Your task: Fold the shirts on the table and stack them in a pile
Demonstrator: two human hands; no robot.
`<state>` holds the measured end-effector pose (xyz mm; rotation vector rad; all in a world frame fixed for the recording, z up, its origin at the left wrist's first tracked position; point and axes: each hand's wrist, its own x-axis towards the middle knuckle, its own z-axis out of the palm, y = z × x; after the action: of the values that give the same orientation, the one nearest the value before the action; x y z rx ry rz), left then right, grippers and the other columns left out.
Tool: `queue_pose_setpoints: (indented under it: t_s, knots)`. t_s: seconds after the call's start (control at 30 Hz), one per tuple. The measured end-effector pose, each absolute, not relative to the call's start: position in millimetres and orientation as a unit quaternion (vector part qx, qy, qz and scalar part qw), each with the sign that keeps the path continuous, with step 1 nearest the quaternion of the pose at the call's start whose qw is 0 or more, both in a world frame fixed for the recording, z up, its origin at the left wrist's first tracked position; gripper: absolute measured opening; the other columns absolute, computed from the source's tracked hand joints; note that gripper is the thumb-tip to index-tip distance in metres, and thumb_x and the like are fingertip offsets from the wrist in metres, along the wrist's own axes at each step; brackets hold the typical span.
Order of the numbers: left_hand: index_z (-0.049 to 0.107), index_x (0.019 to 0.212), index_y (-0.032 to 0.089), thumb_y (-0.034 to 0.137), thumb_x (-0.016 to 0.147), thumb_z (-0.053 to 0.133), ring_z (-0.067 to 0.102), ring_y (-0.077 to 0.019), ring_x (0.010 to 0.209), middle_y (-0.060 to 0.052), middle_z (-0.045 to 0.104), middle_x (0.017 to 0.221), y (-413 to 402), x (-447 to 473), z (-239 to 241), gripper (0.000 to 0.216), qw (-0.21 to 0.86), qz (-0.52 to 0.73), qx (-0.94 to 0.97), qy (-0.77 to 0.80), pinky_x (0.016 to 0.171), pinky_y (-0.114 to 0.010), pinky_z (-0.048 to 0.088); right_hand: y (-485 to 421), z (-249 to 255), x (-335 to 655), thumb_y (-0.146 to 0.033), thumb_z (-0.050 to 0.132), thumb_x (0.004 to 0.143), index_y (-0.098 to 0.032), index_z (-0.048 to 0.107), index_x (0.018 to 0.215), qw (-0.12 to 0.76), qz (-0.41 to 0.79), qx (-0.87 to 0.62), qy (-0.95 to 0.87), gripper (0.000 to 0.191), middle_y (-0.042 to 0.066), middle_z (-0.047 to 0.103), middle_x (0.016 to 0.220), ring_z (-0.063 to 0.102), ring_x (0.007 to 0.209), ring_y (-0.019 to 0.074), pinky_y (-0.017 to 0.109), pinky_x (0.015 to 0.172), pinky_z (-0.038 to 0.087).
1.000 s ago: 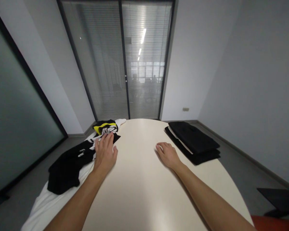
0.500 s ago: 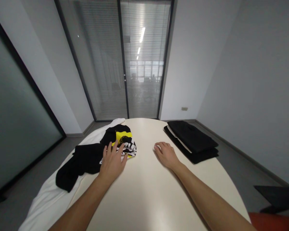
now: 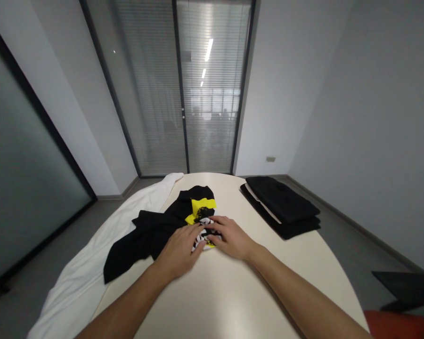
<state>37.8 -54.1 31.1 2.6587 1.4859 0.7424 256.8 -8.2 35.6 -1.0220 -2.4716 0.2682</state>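
On the middle of the pale table (image 3: 226, 296), a crumpled black shirt (image 3: 155, 228) with yellow and white print, spread out toward the left. Touched at its printed near end by the left hand (image 3: 179, 247), laid flat, fingers loosely apart, gripping nothing. Touched there also by the right hand (image 3: 233, 240), fingers stretched over the print, not closed on it. Beside and under the left part, a white cloth (image 3: 88, 263). Well apart on the right, a stack of folded black clothes (image 3: 282, 205).

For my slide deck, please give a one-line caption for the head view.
Left hand and right hand rest on a crumpled black-and-yellow garment on a pale table, beside folded black clothes.
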Motion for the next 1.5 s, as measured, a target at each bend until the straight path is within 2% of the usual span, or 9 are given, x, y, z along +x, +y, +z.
queue_pose_setpoints:
  t_s: [0.2,0.33,0.57,0.7,0.87,1.03,1.23,1.37,1.5]
  knots:
    - [0.060,0.130,0.014,0.047,0.094,0.050,0.054,-0.0395,0.123,-0.021,0.061,0.133,-50.1,30.0,32.3,0.050,-0.136,0.194,0.713,0.659,0.104,-0.058,0.036,0.9,28.7,260.1,-0.037,0.057,0.094,-0.022,0.066,0.122,0.202,0.103,-0.455,-0.861,0.033,0.009,0.064,0.127,0.058,0.116,0.0240,0.036,0.100,0.043]
    - [0.059,0.131,0.017,0.047,0.098,0.041,0.066,-0.0292,0.103,-0.015,0.070,0.118,-57.5,33.3,42.7,0.048,-0.041,0.163,0.755,0.634,0.087,-0.040,0.050,7.7,28.6,267.0,-0.030,0.055,0.094,-0.021,0.064,0.126,0.208,0.057,-0.529,-0.821,0.035,0.011,0.058,0.136,0.053,0.120,0.0262,0.039,0.101,0.042]
    - [0.058,0.134,0.027,0.038,0.100,0.043,0.068,-0.0206,0.108,-0.002,0.070,0.126,-75.4,42.1,62.9,0.038,0.139,0.182,0.886,0.403,0.096,-0.034,0.050,7.0,43.7,276.3,-0.019,0.048,0.094,-0.023,0.068,0.119,0.249,0.048,-0.552,-0.794,0.032,0.008,0.067,0.121,0.059,0.111,0.0231,0.037,0.099,0.042]
    - [0.061,0.127,0.027,0.037,0.101,0.040,0.069,-0.0193,0.103,-0.003,0.072,0.118,-65.1,37.1,48.9,0.035,0.133,0.222,0.856,0.448,0.094,-0.034,0.052,-3.4,49.7,272.2,-0.043,0.050,0.097,-0.024,0.070,0.114,0.255,0.122,-0.476,-0.832,0.032,0.007,0.069,0.113,0.063,0.104,0.0213,0.034,0.095,0.045]
    - [0.054,0.134,0.016,0.036,0.100,0.041,0.055,-0.0246,0.127,-0.012,0.060,0.135,-47.6,30.3,27.0,0.042,0.060,0.263,0.794,0.545,0.109,-0.041,0.043,-4.8,53.2,284.7,-0.033,0.066,0.085,-0.020,0.069,0.082,0.193,0.169,-0.365,-0.895,0.013,0.005,0.068,0.095,0.062,0.092,0.0187,0.029,0.085,0.046]
    - [0.039,0.147,0.018,0.032,0.096,0.046,0.067,-0.0245,0.103,-0.014,0.060,0.130,-47.4,30.1,29.5,0.053,0.014,0.207,0.743,0.636,0.084,-0.035,0.053,-4.1,61.0,298.7,-0.051,0.052,0.093,-0.018,0.058,0.057,0.117,0.256,-0.381,-0.881,0.049,-0.001,0.057,0.059,0.049,0.056,0.0111,0.024,0.058,0.038]
    - [0.065,0.119,0.021,0.029,0.095,0.048,0.068,-0.0235,0.098,-0.008,0.067,0.113,-41.0,19.4,28.4,0.030,0.004,0.138,0.747,0.650,0.077,-0.031,0.051,-13.3,65.9,287.1,-0.050,0.071,0.080,-0.027,0.069,0.099,0.141,0.147,-0.456,-0.866,0.030,-0.002,0.070,0.074,0.060,0.066,0.0151,0.025,0.060,0.036]
    - [0.069,0.104,0.026,0.027,0.093,0.049,0.068,-0.0213,0.095,-0.003,0.071,0.102,-38.1,14.3,33.5,0.022,0.034,0.150,0.745,0.649,0.075,-0.029,0.049,-13.0,64.6,279.2,-0.036,0.065,0.085,-0.025,0.068,0.082,0.138,0.112,-0.460,-0.870,0.011,0.000,0.070,0.078,0.062,0.072,0.0159,0.025,0.063,0.037]
    - [0.066,0.119,0.024,0.025,0.089,0.051,0.070,-0.0237,0.093,-0.006,0.073,0.103,-39.8,11.2,38.8,0.033,0.037,0.130,0.722,0.678,0.074,-0.031,0.050,-3.3,64.3,288.6,-0.031,0.054,0.086,-0.022,0.060,0.077,0.255,0.115,-0.560,-0.780,0.014,0.001,0.066,0.074,0.058,0.067,0.0158,0.025,0.061,0.037]
